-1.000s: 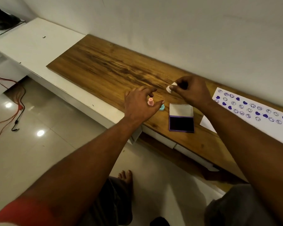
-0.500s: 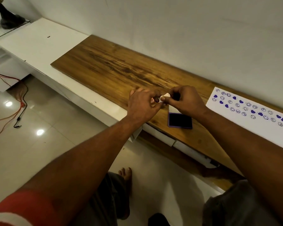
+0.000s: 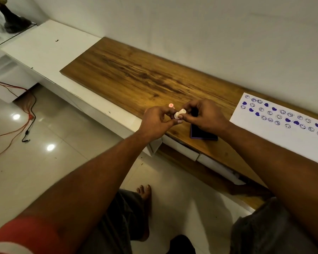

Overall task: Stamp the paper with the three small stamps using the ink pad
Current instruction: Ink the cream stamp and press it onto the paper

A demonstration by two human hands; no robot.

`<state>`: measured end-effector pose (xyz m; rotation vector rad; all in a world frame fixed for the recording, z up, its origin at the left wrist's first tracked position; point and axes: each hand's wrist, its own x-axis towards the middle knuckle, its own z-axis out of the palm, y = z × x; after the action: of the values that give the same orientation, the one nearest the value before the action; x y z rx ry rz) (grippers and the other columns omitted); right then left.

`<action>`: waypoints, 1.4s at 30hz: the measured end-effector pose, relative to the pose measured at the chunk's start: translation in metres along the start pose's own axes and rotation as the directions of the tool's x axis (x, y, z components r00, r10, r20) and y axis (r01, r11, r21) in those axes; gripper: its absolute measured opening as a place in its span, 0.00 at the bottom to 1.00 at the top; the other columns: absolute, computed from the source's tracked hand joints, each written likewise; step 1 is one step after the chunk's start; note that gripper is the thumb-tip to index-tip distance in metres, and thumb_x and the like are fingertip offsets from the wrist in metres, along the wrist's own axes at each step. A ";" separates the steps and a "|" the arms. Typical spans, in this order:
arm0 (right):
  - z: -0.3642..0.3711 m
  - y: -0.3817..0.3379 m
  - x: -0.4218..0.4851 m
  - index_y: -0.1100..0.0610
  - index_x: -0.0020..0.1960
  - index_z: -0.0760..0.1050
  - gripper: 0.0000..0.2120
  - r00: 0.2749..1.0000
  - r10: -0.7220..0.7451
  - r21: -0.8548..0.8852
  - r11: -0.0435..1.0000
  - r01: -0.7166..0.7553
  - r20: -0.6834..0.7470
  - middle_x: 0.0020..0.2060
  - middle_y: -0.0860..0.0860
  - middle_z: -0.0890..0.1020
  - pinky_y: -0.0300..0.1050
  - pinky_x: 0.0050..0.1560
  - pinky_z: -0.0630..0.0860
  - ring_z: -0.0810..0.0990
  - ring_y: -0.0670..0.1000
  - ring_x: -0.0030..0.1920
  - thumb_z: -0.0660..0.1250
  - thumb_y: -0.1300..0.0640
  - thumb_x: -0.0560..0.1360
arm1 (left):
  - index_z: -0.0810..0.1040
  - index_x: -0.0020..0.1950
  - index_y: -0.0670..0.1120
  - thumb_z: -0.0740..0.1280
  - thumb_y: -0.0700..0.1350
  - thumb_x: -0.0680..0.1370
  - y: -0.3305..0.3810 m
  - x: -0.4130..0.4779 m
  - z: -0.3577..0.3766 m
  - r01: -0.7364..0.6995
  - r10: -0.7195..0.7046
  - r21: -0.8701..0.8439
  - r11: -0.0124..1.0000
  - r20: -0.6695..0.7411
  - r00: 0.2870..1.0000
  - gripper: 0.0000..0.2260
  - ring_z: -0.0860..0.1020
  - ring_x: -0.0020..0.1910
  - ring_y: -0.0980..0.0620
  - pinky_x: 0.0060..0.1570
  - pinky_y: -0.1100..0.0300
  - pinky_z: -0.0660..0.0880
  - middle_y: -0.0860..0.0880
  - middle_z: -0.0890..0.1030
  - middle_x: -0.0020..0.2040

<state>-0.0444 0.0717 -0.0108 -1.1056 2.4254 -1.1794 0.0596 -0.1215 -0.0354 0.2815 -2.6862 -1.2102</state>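
Your right hand (image 3: 206, 116) is pinching the white stamp (image 3: 180, 113) between thumb and curled fingers, and your left hand (image 3: 157, 122) is closing its fingertips on the stamp's other end. Both hands are clamped on it and neither is spread open. You're holding the stamp in the air, tilted almost onto its side, just above the near edge of the desk (image 3: 136, 76) and just left of the ink pad (image 3: 204, 134). Which end is the printing face can't be made out.

It's looking like a small hard plastic piece: very light, stiff, smooth, so likely to twist or slip in a loose pinch. It seems best to take it by the narrow waist, keeping your fingers off the face since ink will smear.

The ink pad is lying open on the desk, partly hidden under your right hand. The pink stamp (image 3: 171, 105) is standing on the desk just behind your left hand. The paper (image 3: 301, 142) is lying well to the right, already carrying rows of purple prints.
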 end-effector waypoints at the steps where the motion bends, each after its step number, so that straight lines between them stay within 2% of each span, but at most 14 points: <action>1: -0.001 0.000 -0.001 0.51 0.57 0.85 0.11 1.000 -0.006 0.010 1.000 0.006 0.004 0.43 0.42 0.86 0.28 0.38 0.73 0.82 0.41 0.44 0.76 0.49 0.76 | 0.87 0.56 0.57 0.80 0.56 0.72 -0.003 0.000 0.001 0.004 -0.004 0.014 1.000 0.016 1.000 0.14 0.77 0.42 0.61 0.38 0.62 0.72 0.65 0.82 0.41; 3: -0.004 0.000 -0.002 0.51 0.58 0.85 0.12 1.000 0.000 0.045 0.999 0.000 0.004 0.43 0.42 0.85 0.31 0.38 0.74 0.82 0.42 0.42 0.76 0.49 0.76 | 0.87 0.54 0.58 0.81 0.55 0.71 -0.012 -0.001 0.004 0.026 -0.028 0.041 0.999 0.065 0.997 0.13 0.79 0.45 0.66 0.44 0.61 0.76 0.66 0.82 0.42; 6: -0.015 0.004 -0.002 0.51 0.59 0.84 0.14 0.999 0.037 0.076 0.997 -0.036 -0.013 0.43 0.45 0.85 0.39 0.39 0.77 0.82 0.46 0.42 0.77 0.50 0.75 | 0.87 0.56 0.56 0.82 0.53 0.71 -0.022 -0.003 0.012 0.116 -0.117 0.010 0.993 0.102 0.988 0.15 0.83 0.50 0.60 0.56 0.50 0.82 0.60 0.85 0.48; 11: -0.032 0.022 -0.007 0.52 0.57 0.83 0.13 0.994 0.096 0.043 0.995 -0.094 -0.055 0.45 0.46 0.85 0.35 0.38 0.77 0.83 0.48 0.45 0.78 0.52 0.75 | 0.85 0.62 0.55 0.79 0.57 0.73 -0.025 -0.005 0.022 0.123 -0.126 0.139 0.983 0.010 0.992 0.19 0.81 0.45 0.59 0.52 0.52 0.82 0.58 0.85 0.46; 14: -0.038 0.032 -0.010 0.54 0.59 0.84 0.14 0.991 0.131 0.015 0.991 -0.130 -0.033 0.46 0.48 0.86 0.45 0.41 0.80 0.83 0.50 0.46 0.78 0.52 0.75 | 0.85 0.65 0.56 0.77 0.60 0.75 -0.021 -0.006 0.026 0.084 -0.083 0.194 0.977 -0.016 0.996 0.20 0.81 0.47 0.56 0.56 0.49 0.80 0.55 0.86 0.50; 16: -0.042 0.037 -0.014 0.54 0.59 0.84 0.14 0.990 0.141 -0.005 0.990 -0.141 -0.024 0.47 0.48 0.86 0.47 0.41 0.79 0.84 0.50 0.48 0.77 0.51 0.75 | 0.84 0.66 0.56 0.75 0.61 0.76 -0.017 -0.007 0.026 0.065 -0.061 0.225 0.972 -0.023 0.998 0.21 0.80 0.47 0.56 0.55 0.49 0.79 0.55 0.85 0.49; 22: -0.051 0.044 -0.025 0.52 0.57 0.84 0.14 0.989 0.144 -0.061 0.987 -0.146 -0.026 0.43 0.42 0.84 0.30 0.32 0.71 0.81 0.41 0.42 0.76 0.47 0.76 | 0.81 0.70 0.54 0.75 0.63 0.76 -0.011 -0.012 0.026 0.015 0.001 0.272 0.962 -0.058 0.998 0.25 0.80 0.50 0.56 0.55 0.54 0.77 0.53 0.86 0.51; 25: -0.055 0.041 -0.034 0.50 0.54 0.83 0.10 0.991 0.127 -0.093 0.987 -0.131 -0.049 0.38 0.38 0.81 0.27 0.31 0.70 0.80 0.34 0.40 0.77 0.49 0.75 | 0.81 0.69 0.52 0.74 0.65 0.75 -0.002 -0.016 0.030 -0.110 0.128 0.347 0.931 -0.027 0.991 0.27 0.77 0.48 0.59 0.56 0.54 0.75 0.54 0.85 0.47; 27: -0.057 0.040 -0.040 0.47 0.54 0.82 0.09 0.991 0.126 -0.118 0.984 -0.131 -0.050 0.38 0.37 0.81 0.27 0.31 0.70 0.81 0.38 0.40 0.77 0.48 0.75 | 0.81 0.69 0.52 0.73 0.68 0.74 0.008 -0.015 0.036 -0.228 0.229 0.388 0.893 0.045 0.972 0.29 0.76 0.45 0.58 0.55 0.52 0.75 0.55 0.83 0.42; 29: -0.057 0.041 -0.045 0.48 0.55 0.83 0.10 0.990 0.133 -0.162 0.977 -0.138 -0.044 0.40 0.39 0.83 0.28 0.31 0.71 0.82 0.42 0.40 0.76 0.48 0.75 | 0.80 0.71 0.53 0.71 0.71 0.73 0.019 -0.012 0.044 -0.299 0.281 0.440 0.847 0.107 0.954 0.33 0.79 0.48 0.54 0.53 0.53 0.72 0.53 0.84 0.45; 32: -0.055 0.046 -0.055 0.53 0.56 0.84 0.12 0.988 0.149 -0.212 0.965 -0.153 -0.038 0.43 0.45 0.85 0.33 0.36 0.74 0.82 0.43 0.41 0.76 0.51 0.75 | 0.77 0.74 0.55 0.69 0.74 0.71 0.032 -0.006 0.057 -0.297 0.260 0.534 0.792 0.145 0.955 0.37 0.80 0.54 0.49 0.51 0.54 0.69 0.50 0.86 0.54; 34: -0.051 0.048 -0.062 0.54 0.57 0.84 0.12 0.988 0.150 -0.229 0.961 -0.155 -0.038 0.42 0.44 0.84 0.34 0.37 0.73 0.81 0.42 0.40 0.76 0.51 0.75 | 0.76 0.75 0.56 0.70 0.74 0.71 0.035 -0.001 0.064 -0.283 0.238 0.557 0.781 0.154 0.959 0.37 0.80 0.55 0.48 0.51 0.53 0.70 0.49 0.86 0.56; 39: -0.043 0.053 -0.072 0.53 0.58 0.84 0.12 0.984 0.176 -0.259 0.949 -0.177 -0.029 0.40 0.42 0.81 0.32 0.37 0.68 0.78 0.41 0.39 0.75 0.51 0.76 | 0.80 0.71 0.57 0.72 0.72 0.71 0.040 0.007 0.071 -0.251 0.181 0.599 0.760 0.175 0.968 0.33 0.80 0.54 0.48 0.49 0.54 0.67 0.49 0.86 0.54; 42: -0.046 0.041 -0.068 0.54 0.58 0.85 0.11 0.984 0.175 -0.266 0.948 -0.176 -0.028 0.42 0.47 0.83 0.38 0.38 0.72 0.81 0.47 0.41 0.75 0.54 0.76 | 0.80 0.70 0.58 0.72 0.72 0.71 0.042 0.011 0.072 -0.207 0.118 0.621 0.756 0.181 0.976 0.32 0.80 0.55 0.49 0.49 0.55 0.69 0.50 0.86 0.54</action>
<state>-0.0415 0.1630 -0.0194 -0.9274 2.6798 -0.8177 0.0271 -0.0449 -0.0498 0.0436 -3.0743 -0.2263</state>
